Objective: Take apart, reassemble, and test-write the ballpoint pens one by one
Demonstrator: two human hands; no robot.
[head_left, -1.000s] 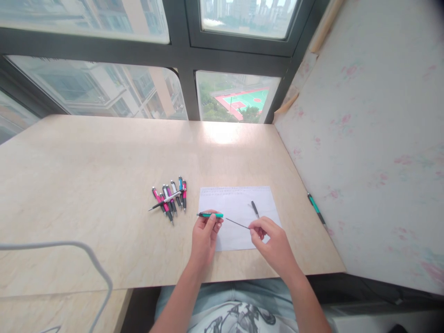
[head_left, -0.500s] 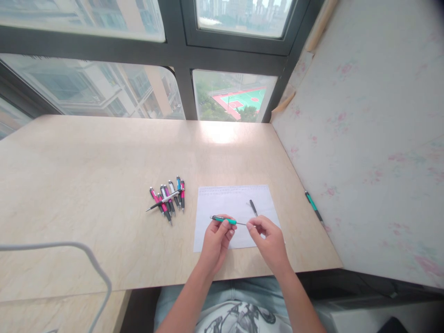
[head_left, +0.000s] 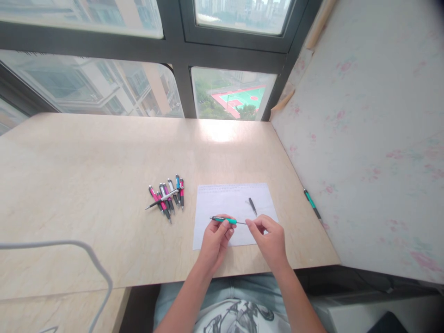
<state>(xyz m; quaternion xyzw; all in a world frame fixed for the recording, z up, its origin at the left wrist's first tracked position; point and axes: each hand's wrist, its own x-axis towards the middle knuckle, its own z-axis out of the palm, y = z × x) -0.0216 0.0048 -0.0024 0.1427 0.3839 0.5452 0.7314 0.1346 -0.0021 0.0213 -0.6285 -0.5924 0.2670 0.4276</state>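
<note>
My left hand (head_left: pixel 215 240) is closed around the green upper barrel (head_left: pixel 229 221) of a pen, held almost level over the paper, its clip end pointing left. A thin dark refill (head_left: pixel 241 223) sticks out of the barrel's right end. My right hand (head_left: pixel 272 238) pinches that refill between thumb and forefinger. Just beyond my right fingers, the black lower section (head_left: pixel 252 206) of a pen lies on the white sheet of paper (head_left: pixel 225 199). Small handwriting runs along the sheet's top edge.
Left of the paper, several pink, purple, blue and white pens (head_left: pixel 166 199) lie in a pile, one across the others. An assembled green pen (head_left: pixel 312 203) rests against the wall at right. A grey cable or tube (head_left: pixel 83 246) curves over the near left of the wooden desk (head_left: pixel 104 166).
My right fingers have shifted very slightly left towards the barrel, still pinching the refill. My left hand keeps its hold, and the view has tilted a little.
</note>
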